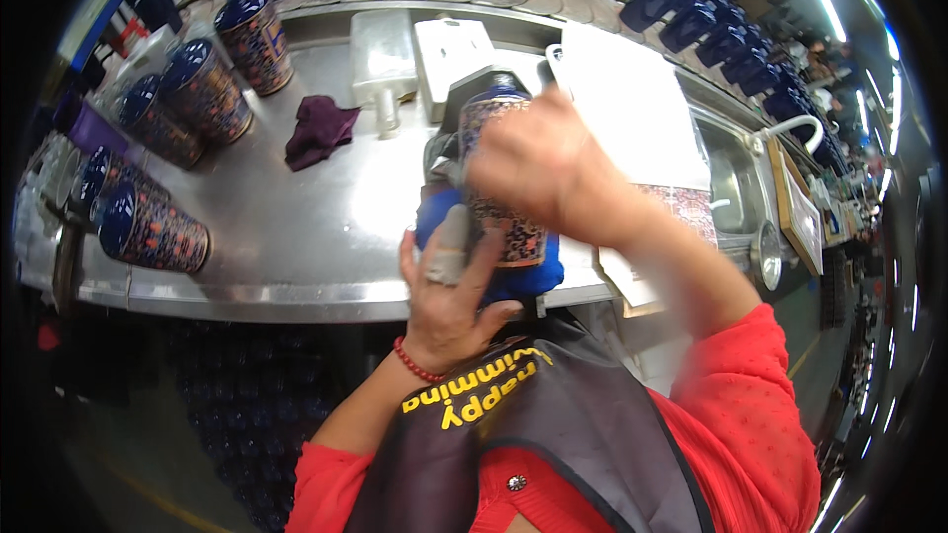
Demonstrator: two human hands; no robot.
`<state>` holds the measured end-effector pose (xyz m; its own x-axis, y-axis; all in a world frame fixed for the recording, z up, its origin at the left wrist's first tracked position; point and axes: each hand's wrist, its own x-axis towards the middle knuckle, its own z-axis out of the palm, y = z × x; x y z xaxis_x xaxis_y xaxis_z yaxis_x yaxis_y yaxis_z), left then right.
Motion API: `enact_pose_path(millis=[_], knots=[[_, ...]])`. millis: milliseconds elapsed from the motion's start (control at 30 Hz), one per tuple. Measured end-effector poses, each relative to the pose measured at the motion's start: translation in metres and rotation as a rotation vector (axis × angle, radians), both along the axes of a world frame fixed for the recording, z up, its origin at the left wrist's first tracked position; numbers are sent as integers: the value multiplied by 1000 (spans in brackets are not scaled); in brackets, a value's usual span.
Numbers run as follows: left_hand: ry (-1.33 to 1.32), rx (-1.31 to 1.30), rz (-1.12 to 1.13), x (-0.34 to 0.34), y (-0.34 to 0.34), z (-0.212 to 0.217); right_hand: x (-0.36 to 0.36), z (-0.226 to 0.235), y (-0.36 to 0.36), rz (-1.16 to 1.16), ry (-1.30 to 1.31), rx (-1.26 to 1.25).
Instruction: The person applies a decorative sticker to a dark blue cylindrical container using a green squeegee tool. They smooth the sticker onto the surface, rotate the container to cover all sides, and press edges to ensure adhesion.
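both hands are working on one patterned blue cup (499,188) held up over the steel surface (296,227): the left hand (449,281) is cupping its blue base from below while the right hand (538,168) is wrapping round the patterned band. looks mid-job to me, with five similar cups (202,89) lying off to the left, seemingly finished.

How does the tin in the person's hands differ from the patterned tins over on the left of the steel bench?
The held tin is gripped by the left hand and right hand, lifted off the bench; the left tins rest on the steel bench. The held tin sits in blue cloth; the left tins are bare. Both show dark blue tops and dense multicoloured pattern.
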<state>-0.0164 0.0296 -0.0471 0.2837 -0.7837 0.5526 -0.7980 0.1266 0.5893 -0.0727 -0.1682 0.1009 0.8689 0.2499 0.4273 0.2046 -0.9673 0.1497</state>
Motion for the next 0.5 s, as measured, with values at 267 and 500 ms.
enact_pose_path(millis=[267,500], knots=[[-60,-63,3,2,8,-29,-63,-20,20,-83,-80,407],[-191,-20,21,3,14,-23,-67,-34,8,-286,-25,934]])
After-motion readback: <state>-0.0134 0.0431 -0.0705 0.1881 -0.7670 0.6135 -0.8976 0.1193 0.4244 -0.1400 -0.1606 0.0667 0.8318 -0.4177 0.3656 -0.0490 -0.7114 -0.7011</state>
